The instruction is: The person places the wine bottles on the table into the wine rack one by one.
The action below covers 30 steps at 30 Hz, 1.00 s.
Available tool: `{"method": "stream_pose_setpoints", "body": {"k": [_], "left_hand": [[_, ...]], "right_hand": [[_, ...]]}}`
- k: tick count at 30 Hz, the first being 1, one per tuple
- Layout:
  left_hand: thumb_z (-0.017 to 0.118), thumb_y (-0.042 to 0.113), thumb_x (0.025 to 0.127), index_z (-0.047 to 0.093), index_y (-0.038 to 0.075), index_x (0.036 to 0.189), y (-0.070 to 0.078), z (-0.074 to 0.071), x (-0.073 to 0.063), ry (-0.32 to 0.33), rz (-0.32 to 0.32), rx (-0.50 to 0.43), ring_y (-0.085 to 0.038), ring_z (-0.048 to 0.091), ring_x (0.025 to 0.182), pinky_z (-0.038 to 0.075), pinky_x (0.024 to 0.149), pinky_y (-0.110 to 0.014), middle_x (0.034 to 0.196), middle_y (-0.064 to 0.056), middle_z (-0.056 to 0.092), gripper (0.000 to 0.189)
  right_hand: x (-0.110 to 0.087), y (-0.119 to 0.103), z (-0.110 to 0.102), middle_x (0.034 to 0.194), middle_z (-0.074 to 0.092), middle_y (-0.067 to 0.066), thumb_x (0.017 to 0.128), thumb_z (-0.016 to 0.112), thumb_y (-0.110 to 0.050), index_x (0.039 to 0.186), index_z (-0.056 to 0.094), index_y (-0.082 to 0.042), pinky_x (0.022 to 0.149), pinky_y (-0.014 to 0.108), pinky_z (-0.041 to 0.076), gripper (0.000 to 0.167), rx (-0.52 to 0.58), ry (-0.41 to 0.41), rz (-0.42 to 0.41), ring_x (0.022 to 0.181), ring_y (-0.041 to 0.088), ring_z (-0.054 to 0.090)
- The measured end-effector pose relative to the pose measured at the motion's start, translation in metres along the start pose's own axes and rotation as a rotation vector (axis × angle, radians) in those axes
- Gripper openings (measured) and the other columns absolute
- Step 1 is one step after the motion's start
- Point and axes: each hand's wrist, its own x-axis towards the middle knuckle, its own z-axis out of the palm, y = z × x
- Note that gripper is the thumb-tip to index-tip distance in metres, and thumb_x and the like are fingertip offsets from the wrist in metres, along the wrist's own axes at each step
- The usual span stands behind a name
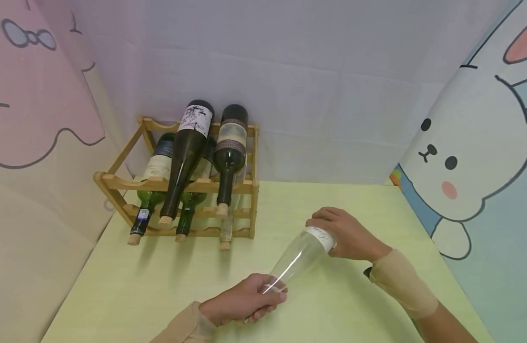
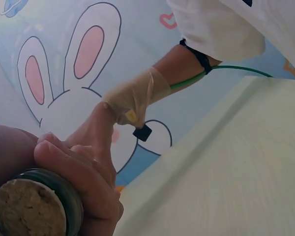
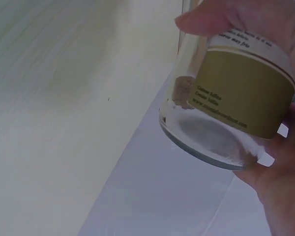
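A clear glass wine bottle [image 1: 295, 261] slants above the table, its neck toward the front left and its base toward the back right. My left hand [image 1: 246, 301] grips it by the neck, fingers curled round. A cork [image 2: 29, 211] fills the mouth, close up in the left wrist view. At the other end my right hand [image 1: 346, 234] holds the bottle near its base, over a white label [image 1: 321, 237]. From the right wrist, the glass base [image 3: 211, 142] and an olive-and-white back label [image 3: 243, 93] show, with the thumb along the side.
A wooden wine rack [image 1: 126, 183] stands at the back left, holding several corked bottles. Two dark bottles, one with a white floral label [image 1: 196, 118] and one banded [image 1: 231, 138], lie on its top tier. The pale yellow table [image 1: 332, 305] meets curtains with cartoon prints, including a rabbit [image 1: 477, 176].
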Motion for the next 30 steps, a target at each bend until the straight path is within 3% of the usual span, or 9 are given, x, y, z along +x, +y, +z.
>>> {"method": "stream_pose_setpoints", "body": {"k": [5,13,17,21,24,27,30], "left_hand": [[0.065,0.026,0.109,0.062,0.000,0.125,0.000,-0.001,-0.004,0.019,-0.009,0.043,-0.006,0.039,0.046,0.032,0.039,-0.019,0.069,0.003,0.051,0.030],[0.066,0.025,0.108,0.063,0.005,0.116,0.003,-0.004,-0.006,0.044,-0.020,0.087,-0.007,0.039,0.046,0.031,0.039,-0.020,0.066,0.003,0.051,0.021],[0.066,0.025,0.108,0.064,0.005,0.115,0.008,-0.006,-0.010,0.043,-0.029,0.087,-0.007,0.037,0.046,0.029,0.039,-0.020,0.064,0.003,0.049,0.021],[0.066,0.024,0.108,0.064,0.004,0.115,0.015,-0.011,-0.014,0.036,-0.020,0.089,-0.008,0.035,0.046,0.028,0.040,-0.021,0.062,0.003,0.047,0.021],[0.066,0.025,0.107,0.064,0.004,0.116,0.018,-0.014,-0.017,0.029,-0.010,0.099,-0.007,0.035,0.046,0.028,0.040,-0.021,0.061,0.004,0.046,0.023],[0.067,0.024,0.107,0.064,0.003,0.117,0.021,-0.015,-0.020,0.020,-0.006,0.106,-0.007,0.035,0.045,0.029,0.040,-0.020,0.061,0.004,0.047,0.024],[0.067,0.024,0.106,0.064,0.002,0.117,0.024,-0.016,-0.022,0.004,-0.004,0.115,-0.006,0.035,0.045,0.029,0.040,-0.020,0.061,0.005,0.046,0.024]], "right_hand": [[-0.003,-0.001,0.003,0.132,0.065,0.001,0.057,0.102,0.000,0.132,0.071,-0.019,0.095,0.054,0.055,0.084,0.039,-0.005,0.020,0.123,0.027,0.059],[-0.003,-0.001,0.009,0.132,0.066,0.001,0.057,0.102,0.000,0.130,0.070,-0.020,0.102,0.058,0.051,0.082,0.062,0.023,0.001,0.125,0.029,0.059],[-0.006,0.000,0.010,0.146,0.059,0.009,0.062,0.103,-0.004,0.140,0.065,-0.017,0.104,0.061,0.050,0.088,0.108,0.021,0.012,0.133,0.036,0.054],[-0.014,0.007,0.004,0.168,0.035,0.011,0.070,0.103,-0.013,0.158,0.049,-0.020,0.105,0.062,0.051,0.103,0.264,-0.006,0.109,0.150,0.040,0.037],[-0.020,0.017,-0.006,0.172,0.025,0.010,0.076,0.102,-0.023,0.164,0.040,-0.022,0.109,0.068,0.044,0.107,0.404,0.009,0.183,0.156,0.036,0.026],[-0.026,0.027,-0.014,0.169,0.032,0.008,0.082,0.097,-0.022,0.165,0.038,-0.022,0.121,0.052,0.037,0.102,0.494,0.064,0.217,0.155,0.028,0.029],[-0.029,0.036,-0.016,0.162,0.044,0.009,0.091,0.088,-0.011,0.164,0.040,-0.019,0.121,0.025,0.035,0.087,0.524,0.146,0.238,0.148,0.022,0.042]]}}
